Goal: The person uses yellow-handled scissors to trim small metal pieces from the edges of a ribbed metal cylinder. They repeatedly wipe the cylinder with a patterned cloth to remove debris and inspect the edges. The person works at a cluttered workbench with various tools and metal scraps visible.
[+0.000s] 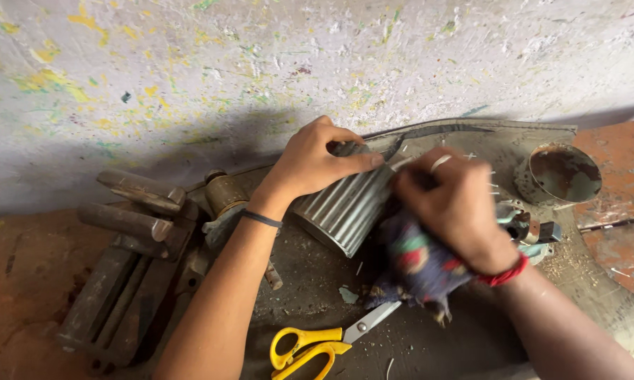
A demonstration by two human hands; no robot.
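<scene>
A ribbed grey metal cylinder (345,207), like a finned housing, lies on its side on a dirty work surface (310,288). My left hand (310,163) grips its upper end, fingers curled over the rim. A dark patterned cloth (419,264) is bunched in my right hand (454,204), which presses it against the cylinder's right side; this hand is motion-blurred. A ring shows on one right finger and a red band on that wrist.
Yellow-handled scissors (317,345) lie near the front edge. A rusty metal vise-like tool (130,246) sits at the left. A round metal end cap (563,174) rests at the right, with small metal parts (531,229) beside it. A paint-splattered wall (260,63) rises behind.
</scene>
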